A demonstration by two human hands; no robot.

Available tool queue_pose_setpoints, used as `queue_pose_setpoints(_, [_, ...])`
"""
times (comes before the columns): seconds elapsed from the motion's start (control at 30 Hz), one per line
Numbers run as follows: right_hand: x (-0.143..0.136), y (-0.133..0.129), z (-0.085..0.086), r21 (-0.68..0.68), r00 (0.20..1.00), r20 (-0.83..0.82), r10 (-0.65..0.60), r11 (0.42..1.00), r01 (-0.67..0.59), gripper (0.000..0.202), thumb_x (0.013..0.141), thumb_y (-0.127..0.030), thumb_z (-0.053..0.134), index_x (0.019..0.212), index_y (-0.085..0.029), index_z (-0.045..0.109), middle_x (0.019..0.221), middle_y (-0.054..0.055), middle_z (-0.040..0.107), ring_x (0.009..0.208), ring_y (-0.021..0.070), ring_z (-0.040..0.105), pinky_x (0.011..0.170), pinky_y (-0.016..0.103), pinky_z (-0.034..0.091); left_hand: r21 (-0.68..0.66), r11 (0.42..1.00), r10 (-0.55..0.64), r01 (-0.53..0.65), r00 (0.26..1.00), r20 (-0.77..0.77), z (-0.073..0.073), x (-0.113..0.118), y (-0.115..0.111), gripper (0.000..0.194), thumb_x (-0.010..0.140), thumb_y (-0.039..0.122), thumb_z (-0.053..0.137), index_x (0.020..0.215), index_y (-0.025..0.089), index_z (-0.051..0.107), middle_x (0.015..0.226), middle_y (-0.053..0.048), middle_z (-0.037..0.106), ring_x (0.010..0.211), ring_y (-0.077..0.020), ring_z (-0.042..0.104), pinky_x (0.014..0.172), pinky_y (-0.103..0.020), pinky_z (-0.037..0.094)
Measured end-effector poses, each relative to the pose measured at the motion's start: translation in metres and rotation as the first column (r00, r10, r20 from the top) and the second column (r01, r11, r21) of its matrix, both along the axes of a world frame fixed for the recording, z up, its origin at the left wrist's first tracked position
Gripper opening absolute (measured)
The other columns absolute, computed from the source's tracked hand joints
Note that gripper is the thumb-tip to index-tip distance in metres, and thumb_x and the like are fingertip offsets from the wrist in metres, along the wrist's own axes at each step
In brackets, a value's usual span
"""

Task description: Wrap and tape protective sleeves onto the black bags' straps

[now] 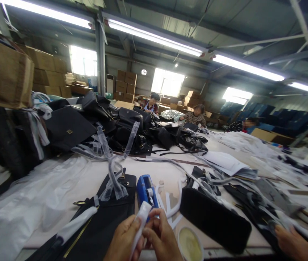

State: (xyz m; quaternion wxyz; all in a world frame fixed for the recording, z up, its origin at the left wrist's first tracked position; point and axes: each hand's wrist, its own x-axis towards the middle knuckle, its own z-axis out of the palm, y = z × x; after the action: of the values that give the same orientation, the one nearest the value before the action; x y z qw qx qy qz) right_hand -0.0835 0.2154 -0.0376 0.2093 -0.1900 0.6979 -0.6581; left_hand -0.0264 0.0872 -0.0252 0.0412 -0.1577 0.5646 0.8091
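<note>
My left hand (pixel 126 235) is closed on a narrow white wrapped strip (pixel 142 217) near the table's front edge. My right hand (pixel 160 233) is beside it, its fingers curled and pressed at the strip's right side. Just beyond the hands stands a blue tape dispenser (pixel 144 188). A black bag (pixel 115 214) lies to the left, one handle (pixel 79 221) wrapped in white, with clear plastic on its top strap. To the right are a round tub of pale yellow material (pixel 189 243) and a black bag (pixel 215 217).
Black bags (pixel 132 125) are heaped across the table (pixel 148 168). White wrapping sheets (pixel 34 195) lie at left. Another person's hands (pixel 295 241) are at the right edge. Several people sit beyond the table. Cartons (pixel 126 85) are stacked behind.
</note>
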Motion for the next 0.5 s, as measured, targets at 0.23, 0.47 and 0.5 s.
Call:
queue_pose_setpoints(0.23, [-0.002,-0.013,-0.024,0.015,0.993,-0.115,-0.034,0.999,0.035,0.034,0.083,-0.046,0.062,0.098,-0.023,0.044,0.061,-0.005,0.057,0.047,0.0135,0.056,0.043,0.021,0.043,0.317,0.947,-0.091,0.058,0.992,0.088,0.000,-0.004,-0.018,0.046,0.074,0.059,0.066,0.084,0.014,0.060,0.041,0.004,0.051,0.030,-0.0050,0.035,0.033,-0.014,0.023])
queue_pose_setpoints(0.47, [-0.026,-0.013,-0.014,0.261,0.351,-0.920,0.176,0.942,0.212,0.032,0.095,-0.027,0.047,0.127,-0.024,0.051,0.064,0.003,0.067,0.052,0.0189,0.063,0.050,0.027,0.042,0.227,0.971,-0.104,0.077,0.988,0.113,0.003,-0.013,-0.034,0.049,0.074,0.053,0.069,0.048,0.014,0.055,0.037,0.000,0.047,0.032,-0.0076,0.037,0.035,-0.019,0.024])
queue_pose_setpoints(0.5, [-0.030,-0.013,-0.008,0.299,0.146,-0.952,0.270,0.926,0.231,0.037,0.093,-0.023,0.048,0.130,-0.022,0.050,0.063,0.003,0.066,0.051,0.0198,0.063,0.049,0.028,0.041,0.169,0.984,-0.065,0.049,0.994,0.088,0.002,-0.014,-0.034,0.051,0.074,0.054,0.069,0.046,0.014,0.054,0.037,-0.001,0.048,0.033,-0.0089,0.039,0.036,-0.021,0.027])
